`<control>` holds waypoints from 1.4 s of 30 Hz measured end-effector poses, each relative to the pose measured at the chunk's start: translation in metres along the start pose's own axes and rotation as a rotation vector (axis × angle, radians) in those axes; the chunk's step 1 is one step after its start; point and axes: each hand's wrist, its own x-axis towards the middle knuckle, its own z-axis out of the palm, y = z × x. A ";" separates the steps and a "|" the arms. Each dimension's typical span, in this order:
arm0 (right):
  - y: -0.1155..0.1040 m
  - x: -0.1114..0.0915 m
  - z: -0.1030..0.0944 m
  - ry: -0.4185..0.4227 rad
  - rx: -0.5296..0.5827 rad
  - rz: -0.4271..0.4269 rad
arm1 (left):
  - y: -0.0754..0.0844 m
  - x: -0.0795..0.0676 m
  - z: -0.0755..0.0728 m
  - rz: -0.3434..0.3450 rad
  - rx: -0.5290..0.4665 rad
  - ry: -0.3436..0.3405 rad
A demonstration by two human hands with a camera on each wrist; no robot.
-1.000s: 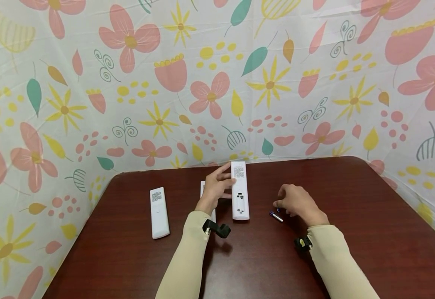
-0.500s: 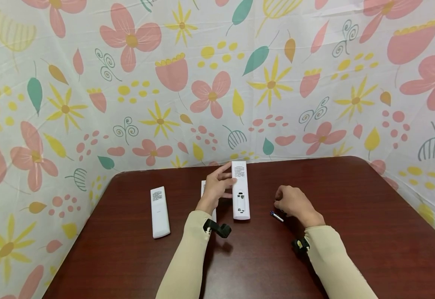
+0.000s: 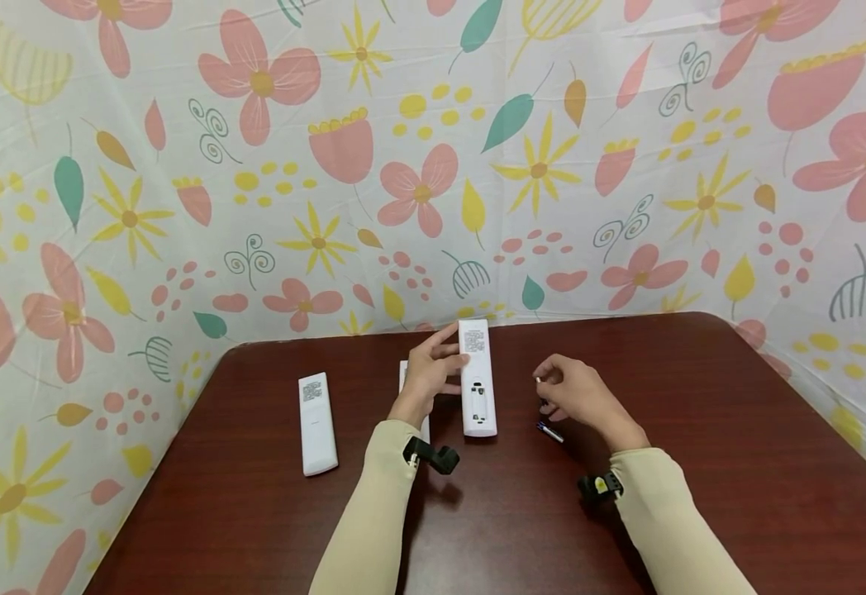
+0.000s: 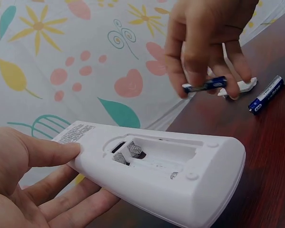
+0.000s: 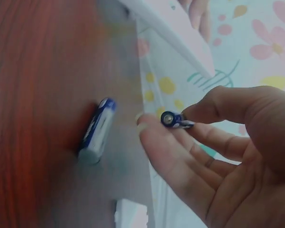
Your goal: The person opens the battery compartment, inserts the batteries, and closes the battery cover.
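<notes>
My left hand (image 3: 425,376) holds a white remote control (image 3: 477,364), its back facing up. In the left wrist view the battery compartment (image 4: 156,154) is uncovered, with metal springs at one end and no battery inside. My right hand (image 3: 583,392) pinches a small blue battery (image 4: 206,85) between thumb and fingers, above the table and to the right of the remote. A second blue and white battery (image 5: 97,130) lies on the table just below that hand. Near it lies a small white battery cover (image 5: 131,213), hidden by the right hand in the head view.
Another white remote (image 3: 317,423) lies back up on the left of the dark red wooden table (image 3: 507,529). One more white remote (image 3: 403,372) is partly covered by my left hand and wrist. A flowered cloth (image 3: 418,99) hangs behind the table's far edge.
My right hand has picked up one battery from beside the other, lifted it and turned, with its fingertips now a little further left. The left hand and remote have stayed in place.
</notes>
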 end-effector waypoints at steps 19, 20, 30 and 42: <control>-0.033 -0.003 0.019 -0.071 0.096 -0.056 | 0.001 0.001 0.003 0.006 -0.054 0.042; -0.034 -0.003 0.020 -0.073 0.096 -0.058 | 0.001 0.001 0.003 0.007 -0.054 0.042; -0.041 -0.004 0.038 -0.083 0.078 -0.081 | 0.002 -0.001 0.005 0.009 -0.058 0.036; -0.041 -0.006 0.046 -0.059 0.007 -0.122 | 0.001 0.000 0.005 0.024 -0.061 0.038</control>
